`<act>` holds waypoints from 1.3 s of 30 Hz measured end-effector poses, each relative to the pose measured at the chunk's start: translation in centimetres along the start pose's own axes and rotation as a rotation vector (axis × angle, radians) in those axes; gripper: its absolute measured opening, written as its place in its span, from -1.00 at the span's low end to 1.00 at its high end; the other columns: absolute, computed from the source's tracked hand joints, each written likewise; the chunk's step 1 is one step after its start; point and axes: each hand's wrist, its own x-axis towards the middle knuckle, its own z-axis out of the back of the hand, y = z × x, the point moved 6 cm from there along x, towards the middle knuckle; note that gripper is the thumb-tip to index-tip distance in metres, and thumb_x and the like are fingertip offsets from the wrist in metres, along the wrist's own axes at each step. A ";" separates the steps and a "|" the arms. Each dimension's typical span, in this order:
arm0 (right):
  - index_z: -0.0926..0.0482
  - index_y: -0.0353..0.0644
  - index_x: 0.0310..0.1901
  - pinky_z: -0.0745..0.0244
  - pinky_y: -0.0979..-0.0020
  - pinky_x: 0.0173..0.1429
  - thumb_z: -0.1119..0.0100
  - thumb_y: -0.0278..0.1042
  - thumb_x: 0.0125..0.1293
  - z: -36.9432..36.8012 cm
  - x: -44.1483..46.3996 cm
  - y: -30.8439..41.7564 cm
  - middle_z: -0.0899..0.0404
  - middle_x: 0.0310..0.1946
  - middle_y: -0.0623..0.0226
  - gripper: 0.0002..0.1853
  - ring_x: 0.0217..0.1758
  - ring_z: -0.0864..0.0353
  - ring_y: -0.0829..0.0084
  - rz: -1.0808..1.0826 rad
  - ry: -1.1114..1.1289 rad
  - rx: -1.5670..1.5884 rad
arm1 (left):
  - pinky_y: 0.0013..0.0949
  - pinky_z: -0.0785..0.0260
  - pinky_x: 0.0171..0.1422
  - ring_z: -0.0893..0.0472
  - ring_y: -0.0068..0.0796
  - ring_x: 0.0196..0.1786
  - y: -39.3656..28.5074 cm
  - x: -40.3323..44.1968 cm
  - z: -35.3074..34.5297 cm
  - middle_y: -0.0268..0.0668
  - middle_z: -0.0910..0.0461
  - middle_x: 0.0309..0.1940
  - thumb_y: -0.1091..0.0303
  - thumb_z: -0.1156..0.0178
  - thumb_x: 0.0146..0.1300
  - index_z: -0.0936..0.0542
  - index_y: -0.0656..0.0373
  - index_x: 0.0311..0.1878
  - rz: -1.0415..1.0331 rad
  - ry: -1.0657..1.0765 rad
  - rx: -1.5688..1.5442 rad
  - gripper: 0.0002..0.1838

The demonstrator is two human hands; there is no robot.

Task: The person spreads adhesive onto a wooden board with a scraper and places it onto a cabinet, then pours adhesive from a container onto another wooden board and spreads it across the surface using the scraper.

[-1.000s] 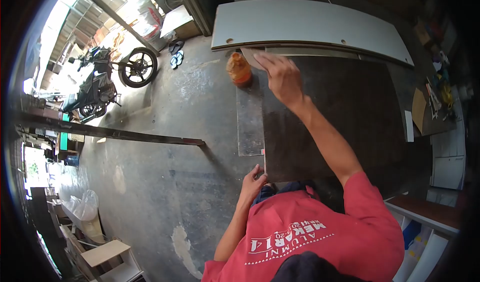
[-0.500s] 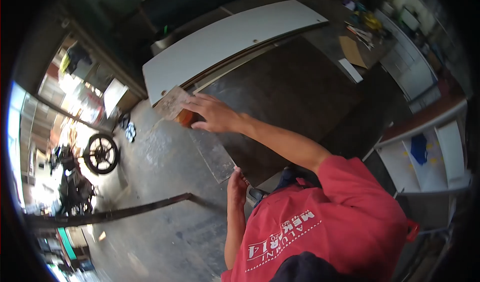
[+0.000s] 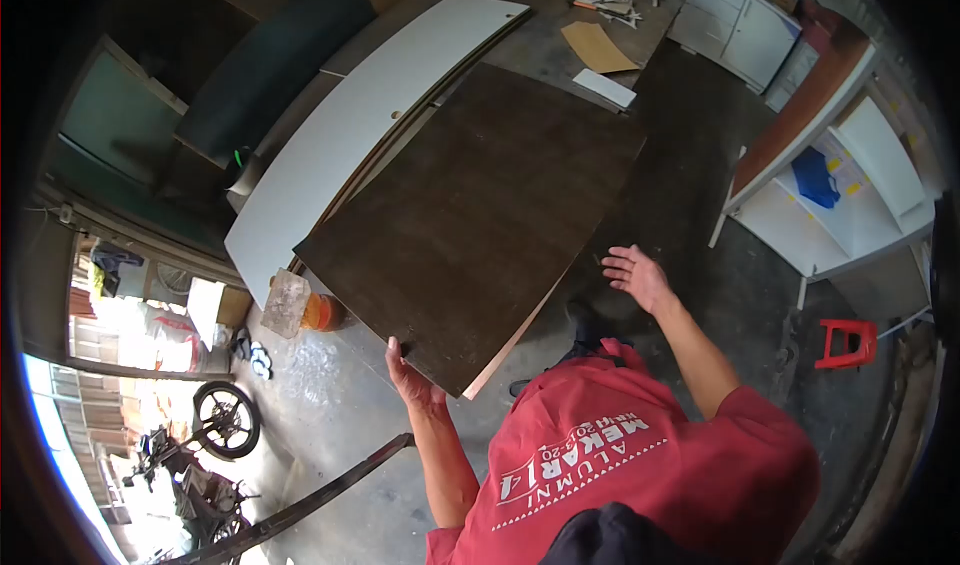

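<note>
My left hand (image 3: pixel 418 383) grips the near left edge of a large dark brown sheet (image 3: pixel 480 205). Its thumb shows at the edge, while the fingers are partly hidden. A pale strip shows along the sheet's near right edge. My right hand (image 3: pixel 637 279) is in the air to the right of the sheet, open with fingers apart and nothing in it. Beyond my left hand stands an orange container (image 3: pixel 321 312), and a stained, greyish flat piece (image 3: pixel 287 303) is beside it, partly overlapping it.
A long white panel (image 3: pixel 370 130) with a curved edge lies behind the sheet. A brown piece (image 3: pixel 598 47) and a white piece (image 3: pixel 604 89) lie at the back. White shelving (image 3: pixel 790 230) and a red stool (image 3: pixel 846 344) stand right; a motorcycle (image 3: pixel 205 495) is left.
My right hand has left the orange container area and moved right, past the sheet. My left hand now holds the sheet's edge, and the sheet covers more of the surface near it. The view has shifted.
</note>
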 end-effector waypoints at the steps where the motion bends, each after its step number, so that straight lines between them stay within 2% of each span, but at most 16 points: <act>1: -0.46 -0.19 0.30 -0.58 0.22 0.12 0.19 0.12 0.62 -1.4 1.1 -0.9 -0.66 0.14 0.20 -0.44 0.11 -0.69 0.27 -0.029 0.144 0.095 | -0.03 -0.46 0.38 -0.61 -0.09 0.24 -0.6 0.0 -1.2 -0.17 -0.65 0.20 -0.04 -0.28 0.32 -0.55 0.16 0.30 -0.041 0.008 0.022 -0.39; 5: -0.48 -0.18 0.29 -0.58 0.16 0.21 0.13 0.02 0.60 -7.6 7.2 -5.8 -0.65 0.16 0.19 -0.51 0.19 -0.66 0.20 -0.192 0.530 0.302 | -0.05 -0.50 0.29 -0.63 -0.14 0.17 -2.7 -1.5 -8.2 -0.16 -0.62 0.18 -0.01 -0.26 0.35 -0.51 0.18 0.31 -0.216 0.023 0.184 -0.40; 8: -0.53 -0.16 0.23 -0.58 0.13 0.23 0.13 0.00 0.59 -13.3 9.3 -3.3 -0.65 0.15 0.20 -0.54 0.20 -0.65 0.19 -0.226 0.685 0.345 | -0.05 -0.49 0.28 -0.63 -0.12 0.17 -2.5 -3.3 -13.9 -0.13 -0.60 0.18 -0.04 -0.21 0.36 -0.49 0.20 0.33 -0.298 -0.033 0.272 -0.38; 11: -0.52 -0.16 0.24 -0.57 0.12 0.24 0.13 0.02 0.58 -15.3 10.4 -2.5 -0.64 0.16 0.20 -0.53 0.20 -0.64 0.18 -0.323 0.740 0.368 | -0.06 -0.50 0.31 -0.63 -0.11 0.21 -1.9 -5.0 -16.2 -0.06 -0.60 0.22 -0.08 -0.15 0.37 -0.45 0.23 0.40 -0.402 -0.132 0.367 -0.31; 14: -0.51 -0.16 0.25 -0.56 0.11 0.25 0.13 0.03 0.58 -14.0 10.6 -3.2 -0.62 0.17 0.19 -0.52 0.21 -0.63 0.18 -0.444 0.723 0.342 | -0.04 -0.47 0.37 -0.61 -0.08 0.25 1.0 -7.2 -18.8 -0.03 -0.57 0.26 -0.05 -0.15 0.37 -0.43 0.26 0.41 -0.327 -0.189 0.201 -0.30; 16: -0.50 -0.16 0.26 -0.55 0.10 0.26 0.13 0.04 0.58 -12.6 10.2 -3.5 -0.62 0.18 0.19 -0.51 0.22 -0.62 0.18 -0.520 0.696 0.298 | -0.05 -0.51 0.32 -0.64 -0.10 0.19 2.8 -8.6 -20.0 -0.04 -0.61 0.22 -0.09 -0.13 0.38 -0.47 0.25 0.37 -0.367 -0.322 0.168 -0.32; 17: -0.50 -0.15 0.26 -0.55 0.10 0.26 0.13 0.05 0.57 -11.7 10.3 -3.3 -0.61 0.18 0.19 -0.51 0.22 -0.62 0.17 -0.552 0.691 0.271 | -0.06 -0.54 0.27 -0.67 -0.11 0.14 3.9 -9.3 -20.2 -0.06 -0.64 0.17 -0.12 -0.11 0.39 -0.51 0.25 0.34 -0.333 -0.390 0.156 -0.33; 18: -0.49 -0.15 0.26 -0.54 0.09 0.26 0.13 0.05 0.57 -11.0 10.1 -3.3 -0.61 0.18 0.19 -0.50 0.22 -0.62 0.17 -0.576 0.677 0.245 | -0.03 -0.45 0.40 -0.60 -0.07 0.25 4.9 -9.6 -19.7 -0.01 -0.55 0.29 -0.01 -0.18 0.37 -0.39 0.28 0.43 -0.300 -0.250 0.023 -0.30; 23: -0.48 -0.15 0.27 -0.52 0.07 0.27 0.14 0.08 0.56 -7.1 8.9 -2.8 -0.59 0.20 0.18 -0.48 0.24 -0.60 0.16 -0.645 0.644 0.118 | -0.05 -0.39 0.47 -0.55 -0.10 0.34 9.3 -12.7 -15.3 -0.04 -0.47 0.38 0.14 -0.23 0.34 -0.27 0.26 0.52 -0.394 -0.276 -0.134 -0.24; 25: -0.47 -0.15 0.28 -0.52 0.07 0.28 0.14 0.09 0.56 -6.2 7.9 -2.6 -0.58 0.21 0.18 -0.48 0.24 -0.59 0.16 -0.652 0.656 0.060 | -0.08 -0.33 0.52 -0.48 -0.12 0.42 10.6 -13.8 -14.3 -0.04 -0.41 0.43 0.18 -0.24 0.31 -0.21 0.23 0.57 -0.483 -0.301 -0.033 -0.19; 26: -0.47 -0.14 0.28 -0.51 0.06 0.28 0.14 0.09 0.56 -5.6 7.2 -2.5 -0.58 0.21 0.18 -0.47 0.25 -0.59 0.16 -0.653 0.663 0.027 | -0.13 -0.27 0.56 -0.43 -0.16 0.47 11.4 -14.5 -14.1 -0.07 -0.35 0.48 0.21 -0.24 0.31 -0.15 0.19 0.60 -0.486 -0.234 -0.018 -0.16; 29: -0.46 -0.14 0.29 -0.50 0.05 0.29 0.14 0.11 0.55 -4.5 4.4 -2.9 -0.56 0.22 0.18 -0.46 0.26 -0.58 0.15 -0.657 0.711 -0.071 | -0.17 -0.26 0.56 -0.44 -0.20 0.46 13.2 -17.1 -15.4 -0.10 -0.35 0.49 0.22 -0.19 0.34 -0.14 0.18 0.62 -0.553 -0.181 -0.028 -0.18; 33: -0.44 -0.14 0.30 -0.48 0.03 0.30 0.14 0.13 0.54 -1.5 -1.5 -4.5 -0.55 0.23 0.18 -0.45 0.27 -0.56 0.15 -0.639 0.781 -0.199 | -0.18 -0.28 0.54 -0.46 -0.23 0.44 17.4 -24.2 -13.4 -0.14 -0.37 0.47 0.16 -0.16 0.37 -0.12 0.15 0.63 -0.655 -0.131 -0.051 -0.19; 35: -0.43 -0.14 0.31 -0.48 0.03 0.31 0.14 0.14 0.54 -0.3 -5.6 -6.3 -0.54 0.24 0.17 -0.44 0.27 -0.56 0.14 -0.642 0.832 -0.256 | -0.22 -0.28 0.53 -0.47 -0.28 0.42 20.6 -29.2 -10.9 -0.19 -0.37 0.49 0.09 -0.09 0.42 -0.14 0.14 0.63 -0.629 -0.083 -0.196 -0.22; 37: -0.43 -0.13 0.31 -0.47 0.02 0.31 0.14 0.15 0.54 1.0 -10.1 -8.6 -0.53 0.24 0.17 -0.43 0.28 -0.55 0.14 -0.657 0.878 -0.309 | -0.23 -0.28 0.52 -0.47 -0.32 0.42 23.0 -34.9 -8.4 -0.22 -0.37 0.49 0.01 -0.04 0.44 -0.17 0.15 0.61 -0.737 -0.095 -0.145 -0.23; 39: -0.42 -0.13 0.32 -0.46 0.01 0.32 0.15 0.16 0.53 2.4 -14.7 -11.0 -0.52 0.25 0.17 -0.42 0.28 -0.54 0.14 -0.677 0.927 -0.367 | -0.21 -0.27 0.53 -0.46 -0.34 0.43 25.9 -41.1 -7.6 -0.21 -0.39 0.48 -0.05 -0.06 0.43 -0.21 0.17 0.59 -0.764 -0.013 -0.292 -0.22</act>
